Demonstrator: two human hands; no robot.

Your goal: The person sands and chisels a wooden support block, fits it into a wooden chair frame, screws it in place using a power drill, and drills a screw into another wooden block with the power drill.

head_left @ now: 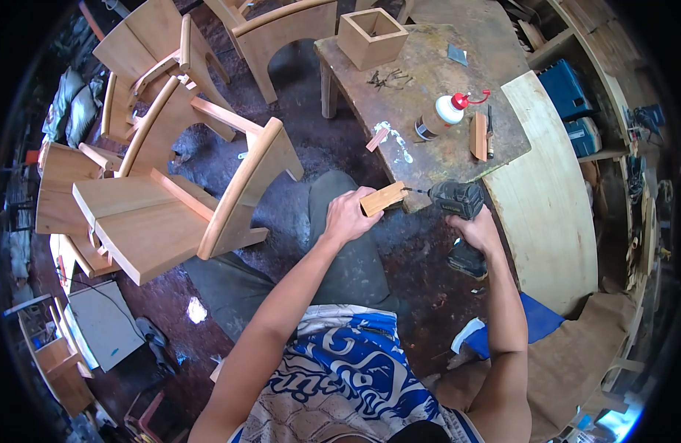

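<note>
My left hand (346,218) is closed around a small wooden block (383,198), held just off the near corner of the low worktable (436,81). In my right hand (479,229) is a dark cordless drill (457,199), my fingers wrapped round its grip. The drill points left, and its thin bit meets the right end of the block or lies very close to it. Whether the tip is inside the wood I cannot tell. On the table beyond are a white glue bottle with a red cap (449,109) and a small wooden piece (377,140) beside smeared white glue.
Several wooden chairs (244,181) crowd the floor at left. An open wooden box (372,38), loose screws (390,78) and a wooden strip (478,136) lie on the table. A pale board (551,199) leans at right, near shelves with blue cases (563,88).
</note>
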